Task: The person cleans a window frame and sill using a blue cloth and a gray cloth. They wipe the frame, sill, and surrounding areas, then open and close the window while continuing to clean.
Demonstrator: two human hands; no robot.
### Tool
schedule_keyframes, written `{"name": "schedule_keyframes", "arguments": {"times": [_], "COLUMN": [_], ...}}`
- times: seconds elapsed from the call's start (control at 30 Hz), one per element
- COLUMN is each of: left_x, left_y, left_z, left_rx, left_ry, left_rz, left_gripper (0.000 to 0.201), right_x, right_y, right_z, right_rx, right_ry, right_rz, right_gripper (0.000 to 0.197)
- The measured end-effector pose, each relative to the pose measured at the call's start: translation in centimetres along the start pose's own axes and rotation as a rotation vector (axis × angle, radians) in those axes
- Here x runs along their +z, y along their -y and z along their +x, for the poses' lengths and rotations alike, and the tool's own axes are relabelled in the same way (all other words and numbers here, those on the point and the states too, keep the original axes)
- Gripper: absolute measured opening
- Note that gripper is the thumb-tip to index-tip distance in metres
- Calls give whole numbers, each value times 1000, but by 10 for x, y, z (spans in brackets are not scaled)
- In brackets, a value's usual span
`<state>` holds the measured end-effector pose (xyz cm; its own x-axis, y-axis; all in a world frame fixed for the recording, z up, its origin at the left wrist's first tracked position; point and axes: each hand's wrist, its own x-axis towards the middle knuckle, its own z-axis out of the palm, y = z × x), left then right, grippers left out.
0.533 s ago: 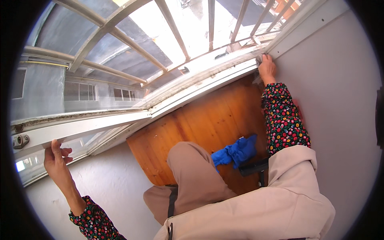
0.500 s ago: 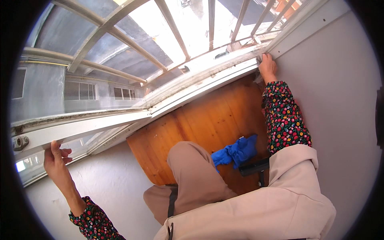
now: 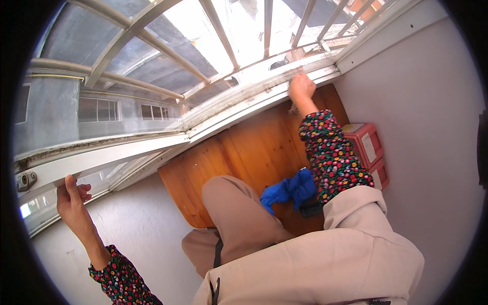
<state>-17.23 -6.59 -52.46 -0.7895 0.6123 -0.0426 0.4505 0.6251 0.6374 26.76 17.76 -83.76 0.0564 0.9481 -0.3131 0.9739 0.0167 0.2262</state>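
My left hand [image 3: 72, 198] is closed on the lower edge of an open white window sash [image 3: 112, 156], with the thumb on the near side. On the right, my right hand [image 3: 303, 90] is closed over the white window frame's track [image 3: 244, 109], a short way from its right corner. A bit of greyish rag [image 3: 293, 109] hangs out below those fingers; most of it is hidden in the hand. Dirt and stains mark the track. A blue cloth [image 3: 290, 191] lies crumpled on the wooden tabletop [image 3: 244, 152] below, beside my forearm.
Metal security bars [image 3: 217, 33] stand outside the window, with buildings beyond. Red boxes [image 3: 367, 145] sit against the right wall [image 3: 422, 122]. My bent knee [image 3: 229, 195] is over the tabletop, and a dark object [image 3: 311, 210] lies near the blue cloth.
My right hand has slid left along the track, away from the corner. Its arm has moved left too, uncovering the red boxes. My left hand stays on the sash.
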Motion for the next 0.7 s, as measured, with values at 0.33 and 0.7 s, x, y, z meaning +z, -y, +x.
{"name": "schedule_keyframes", "arguments": {"times": [0.33, 0.7], "left_x": [0, 1], "left_y": [-12, -33], "left_z": [-4, -6], "left_rx": [13, 13], "left_ry": [3, -43], "left_rz": [68, 189], "left_gripper": [50, 60], "right_x": [15, -5], "right_y": [138, 111], "right_z": [-102, -115], "right_rx": [-203, -409], "right_ry": [-13, 343], "right_rz": [294, 916], "right_gripper": [16, 28]}}
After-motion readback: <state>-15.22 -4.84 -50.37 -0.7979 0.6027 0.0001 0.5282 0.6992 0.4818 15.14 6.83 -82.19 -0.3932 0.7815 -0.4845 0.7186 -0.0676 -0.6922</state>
